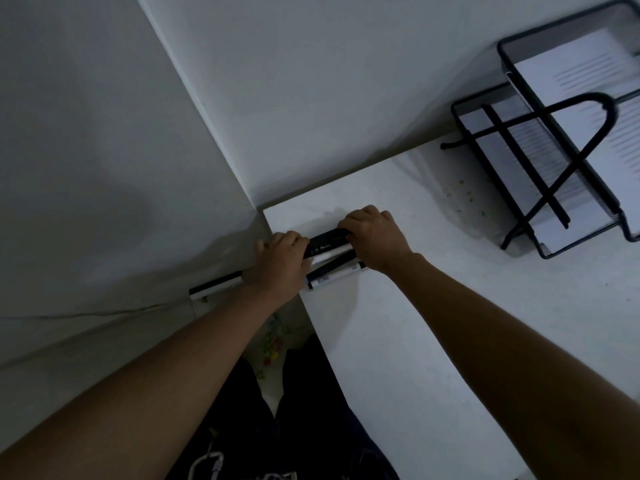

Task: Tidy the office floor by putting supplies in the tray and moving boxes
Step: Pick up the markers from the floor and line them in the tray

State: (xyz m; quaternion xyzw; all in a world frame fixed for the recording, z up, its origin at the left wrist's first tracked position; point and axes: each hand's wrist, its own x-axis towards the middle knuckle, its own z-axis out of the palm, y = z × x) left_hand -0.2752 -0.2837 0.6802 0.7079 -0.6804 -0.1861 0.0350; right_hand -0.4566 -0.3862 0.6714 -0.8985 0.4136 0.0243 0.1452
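Now my left hand (pixel 280 263) and right hand (pixel 375 237) clutch slim black-and-white boxes (pixel 327 242) (overhanging the white tabletop (pixel 415 341)). Uneven pulling could spill them.

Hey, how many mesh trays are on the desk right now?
2, stacked at the far right of the desk: the upper tray set back, the lower tray beneath it jutting leftward. Both hold paper. The frame edge crops them, so more may be hidden.
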